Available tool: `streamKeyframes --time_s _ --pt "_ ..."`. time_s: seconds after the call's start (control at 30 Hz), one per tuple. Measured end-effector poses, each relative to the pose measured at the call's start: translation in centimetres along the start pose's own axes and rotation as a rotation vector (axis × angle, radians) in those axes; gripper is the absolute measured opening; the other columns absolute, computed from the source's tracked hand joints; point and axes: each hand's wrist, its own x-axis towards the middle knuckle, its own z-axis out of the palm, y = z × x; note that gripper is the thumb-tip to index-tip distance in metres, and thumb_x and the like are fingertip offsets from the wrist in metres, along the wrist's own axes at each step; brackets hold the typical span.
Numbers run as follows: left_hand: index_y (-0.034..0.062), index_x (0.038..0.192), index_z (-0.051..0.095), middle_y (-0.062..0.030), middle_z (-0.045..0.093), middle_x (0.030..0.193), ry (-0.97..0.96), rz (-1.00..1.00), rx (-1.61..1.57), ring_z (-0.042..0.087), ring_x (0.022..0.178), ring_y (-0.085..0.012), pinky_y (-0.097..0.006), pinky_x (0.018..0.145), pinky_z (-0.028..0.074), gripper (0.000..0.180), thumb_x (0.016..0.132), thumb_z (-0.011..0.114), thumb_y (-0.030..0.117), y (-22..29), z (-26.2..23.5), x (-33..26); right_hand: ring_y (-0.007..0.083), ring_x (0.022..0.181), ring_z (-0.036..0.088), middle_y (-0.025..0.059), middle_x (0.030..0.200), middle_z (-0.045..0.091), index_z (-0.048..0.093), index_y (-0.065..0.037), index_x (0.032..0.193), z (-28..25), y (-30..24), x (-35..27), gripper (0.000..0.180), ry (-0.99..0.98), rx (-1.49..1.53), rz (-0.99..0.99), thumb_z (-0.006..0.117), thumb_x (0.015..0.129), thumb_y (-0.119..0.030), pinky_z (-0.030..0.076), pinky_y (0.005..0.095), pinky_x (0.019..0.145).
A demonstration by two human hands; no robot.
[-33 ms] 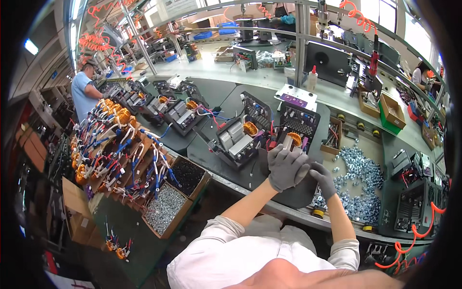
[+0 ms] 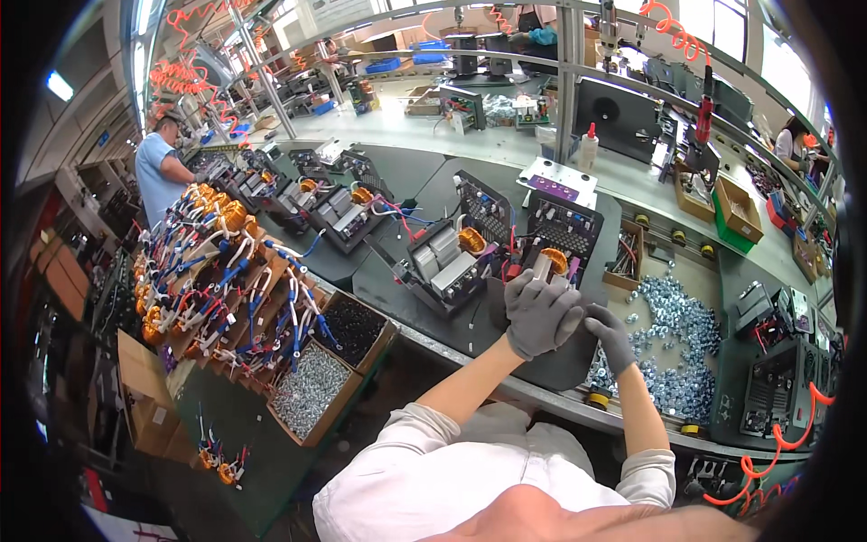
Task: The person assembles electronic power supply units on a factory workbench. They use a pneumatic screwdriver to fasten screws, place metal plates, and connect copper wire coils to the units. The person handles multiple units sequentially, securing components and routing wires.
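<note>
My left hand (image 2: 542,318), in a grey glove, rests with curled fingers over the near side of a black-framed electronic assembly (image 2: 571,226). Its palm and anything within the fingers are hidden. Close by on the right, my right hand (image 2: 613,341) wears a matching glove. Its fingers are bent together toward the left hand, and whatever they pinch is too small to see. An orange copper coil (image 2: 554,261) shows just beyond my left fingers. Left of it stands a similar assembly (image 2: 444,262) with grey heatsinks and another coil (image 2: 471,240).
Loose metal nuts (image 2: 673,334) cover a tray at right. Wired coils (image 2: 221,217) pile up on the left, beside boxes of silvery fasteners (image 2: 310,387) and black parts (image 2: 350,328). A metal upright (image 2: 566,90) rises behind. A red hanging screwdriver (image 2: 703,117) is at right; a co-worker (image 2: 156,172) stands far left.
</note>
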Motion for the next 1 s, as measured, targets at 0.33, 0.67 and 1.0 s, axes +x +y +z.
streamKeyframes --time_s 0.33,0.67,1.0 --pt "0.0212 0.103 0.068 0.0047 0.061 0.093 -0.090 0.003 -0.048 0.056 0.089 -0.0162 -0.043 0.098 0.034 0.022 0.088 0.060 0.035 0.1 -1.1 0.0 0.0231 0.108 0.062 0.0151 0.117 0.065 0.056 0.003 0.127 0.1 1.3 6.2 0.046 0.317 -0.186 -0.161 0.065 0.088 -0.020 0.048 0.0328 0.095" --pt "0.0227 0.102 0.067 0.0039 0.057 0.092 -0.054 0.078 -0.005 0.053 0.086 -0.0162 -0.040 0.096 0.034 0.021 0.089 0.058 0.036 -0.7 0.0 0.2 0.0210 0.087 0.067 0.0123 0.102 0.068 0.061 0.003 0.122 -5.1 -2.0 26.5 0.052 0.426 -0.089 0.112 0.071 0.083 -0.030 0.054 0.0334 0.078" --pt "0.0256 0.096 0.069 0.0055 0.056 0.091 -0.083 0.041 0.021 0.050 0.090 -0.0140 -0.040 0.097 0.035 0.022 0.091 0.052 0.039 -0.5 1.0 -0.1 0.0219 0.084 0.067 0.0189 0.090 0.070 0.069 0.000 0.104 -4.9 1.9 36.9 0.032 0.374 -0.470 0.125 0.066 0.086 -0.027 0.052 0.0396 0.073"
